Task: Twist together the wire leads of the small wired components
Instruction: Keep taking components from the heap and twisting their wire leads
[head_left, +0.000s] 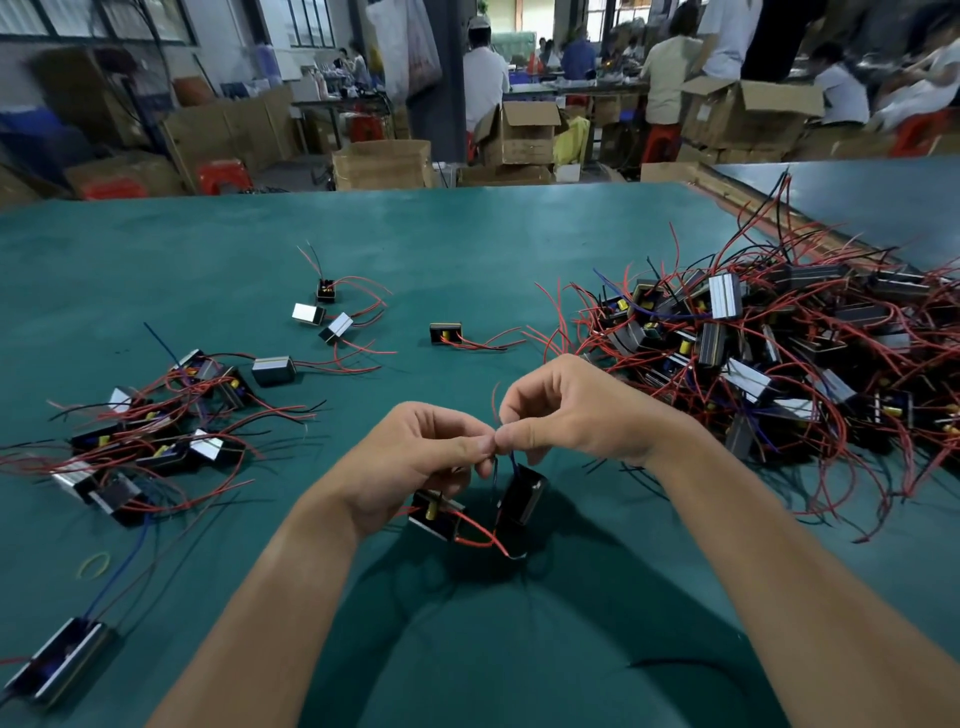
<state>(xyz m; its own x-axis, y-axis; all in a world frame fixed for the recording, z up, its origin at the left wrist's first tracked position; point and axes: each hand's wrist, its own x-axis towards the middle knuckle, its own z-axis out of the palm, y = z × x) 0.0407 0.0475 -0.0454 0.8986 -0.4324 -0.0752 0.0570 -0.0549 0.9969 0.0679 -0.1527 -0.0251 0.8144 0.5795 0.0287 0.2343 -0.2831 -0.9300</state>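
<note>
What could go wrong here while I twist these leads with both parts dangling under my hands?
The left hand and right hand pinch thin leads while the left component and right component seem to hang below; their weight could pull the leads free.
The red lead looping beneath them might get caught in the twist.
Loose wires of the pile lie near the right forearm and could snag.
</note>
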